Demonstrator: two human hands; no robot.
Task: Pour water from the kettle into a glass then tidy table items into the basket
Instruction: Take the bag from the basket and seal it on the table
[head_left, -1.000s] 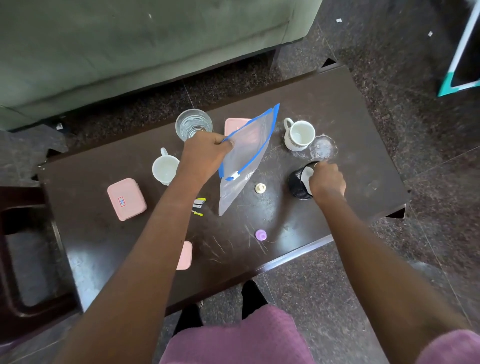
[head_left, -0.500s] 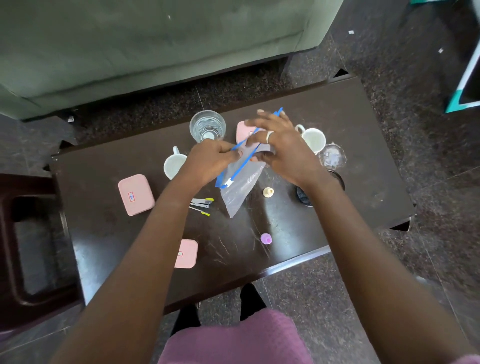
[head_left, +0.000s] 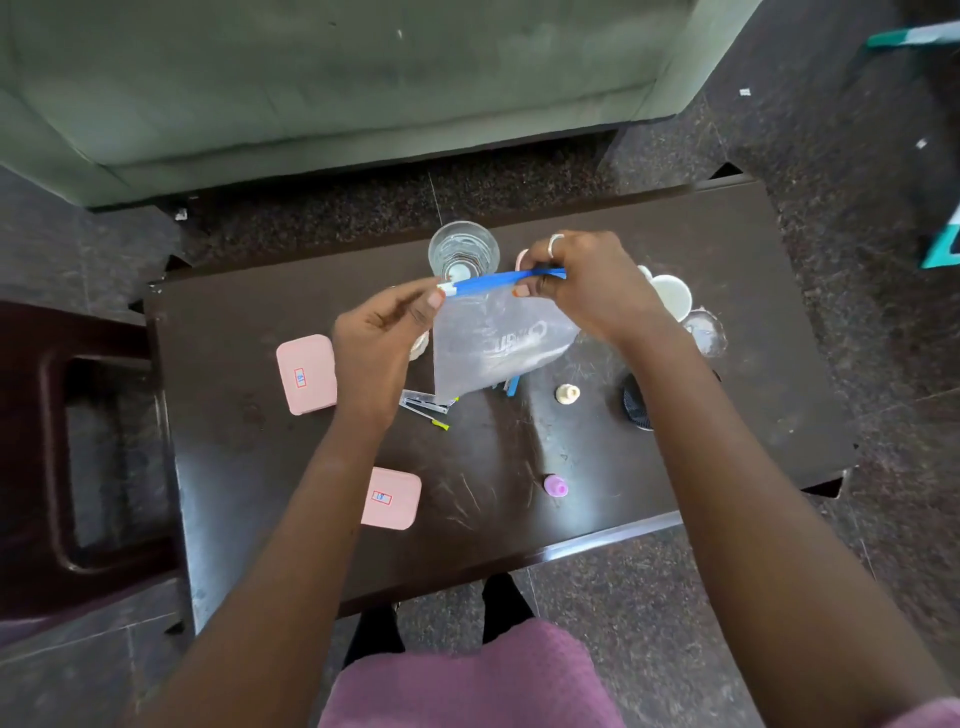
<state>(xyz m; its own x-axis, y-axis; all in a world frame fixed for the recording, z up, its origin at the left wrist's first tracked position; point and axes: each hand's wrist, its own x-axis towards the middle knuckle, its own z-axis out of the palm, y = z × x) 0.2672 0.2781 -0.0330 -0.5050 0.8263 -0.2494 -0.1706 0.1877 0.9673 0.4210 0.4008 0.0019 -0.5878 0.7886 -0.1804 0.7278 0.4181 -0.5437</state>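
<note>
I hold a clear zip bag (head_left: 493, 343) with a blue seal strip above the dark table (head_left: 737, 415). My left hand (head_left: 379, 343) pinches the strip's left end and my right hand (head_left: 597, 291) pinches its right end, so the strip runs level between them. A glass of water (head_left: 462, 252) stands just behind the bag. A black mesh holder (head_left: 636, 402) shows under my right forearm. No kettle is in view.
Two pink cases (head_left: 306, 374) (head_left: 390, 498), small metal clips with a yellow tip (head_left: 426, 408), a cream cap (head_left: 567, 393), a purple cap (head_left: 556, 486), a white cup (head_left: 672, 296) and a glass lid (head_left: 706, 332) lie on the table. A green sofa (head_left: 337, 88) is behind, a dark chair (head_left: 78, 457) at left.
My right hand left the black holder and came to the bag. Both hands have drawn the blue strip out level, and the view has shifted so the table sits lower.
</note>
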